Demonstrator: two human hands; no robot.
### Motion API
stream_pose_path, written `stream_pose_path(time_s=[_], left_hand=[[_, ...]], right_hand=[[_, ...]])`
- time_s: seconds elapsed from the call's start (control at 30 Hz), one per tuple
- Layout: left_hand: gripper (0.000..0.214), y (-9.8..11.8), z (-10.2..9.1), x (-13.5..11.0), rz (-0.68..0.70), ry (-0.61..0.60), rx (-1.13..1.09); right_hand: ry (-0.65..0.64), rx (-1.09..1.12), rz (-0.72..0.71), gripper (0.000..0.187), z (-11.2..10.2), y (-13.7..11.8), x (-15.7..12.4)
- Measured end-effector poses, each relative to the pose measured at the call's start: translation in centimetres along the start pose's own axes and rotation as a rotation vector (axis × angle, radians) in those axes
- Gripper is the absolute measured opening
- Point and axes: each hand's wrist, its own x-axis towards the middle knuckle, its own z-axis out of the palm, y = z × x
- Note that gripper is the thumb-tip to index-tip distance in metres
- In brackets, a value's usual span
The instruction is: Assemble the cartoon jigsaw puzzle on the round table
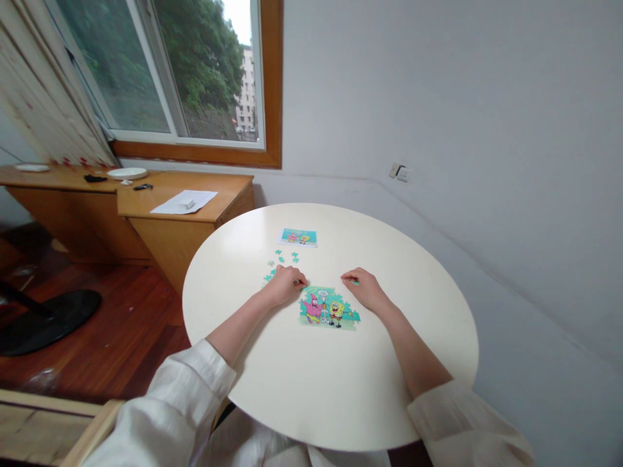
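A partly joined jigsaw puzzle (324, 311) with cartoon figures on a teal ground lies on the round white table (311, 383). Its right side has a jagged, stepped outline. My left hand (286, 286) is closed in a pinch at the puzzle's upper left corner; what the fingertips hold, if anything, is too small to make out. Off the upper right edge, apart from the joined part, my right hand (366, 289) pinches a small teal puzzle piece (355, 281). Several loose puzzle pieces (294, 257) lie beyond my left hand, some partly hidden by it.
Behind the loose pieces lies a reference picture card (298, 237) with the same figures. A wooden desk (233, 191) stands beyond the table's left side, bearing a paper sheet (183, 202) and a white plate (127, 173). A black round base (48, 321) rests on the floor.
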Motion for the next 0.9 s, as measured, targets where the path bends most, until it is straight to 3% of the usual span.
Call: stream_pose_path(time_s=[0.43,0.53,0.73,0.9], left_hand=[[0.015,-0.2,0.3,-0.2,0.031,0.029,0.043],[0.015,-1.0,0.0,0.0,-0.045,0.148,-0.065],[0.017,-3.6,-1.4,0.3,-0.276,0.54,-0.237],[0.016,-4.0,-1.4,0.4,-0.311,0.566,-0.232]], right_hand=[[0.006,-0.001,-0.001,0.015,0.2,0.2,0.0],[0.008,-0.007,-0.003,0.016,0.2,0.3,0.1],[0.01,0.01,-0.009,0.015,0.2,0.3,0.0],[0.015,0.006,-0.009,0.015,0.2,0.4,0.0]])
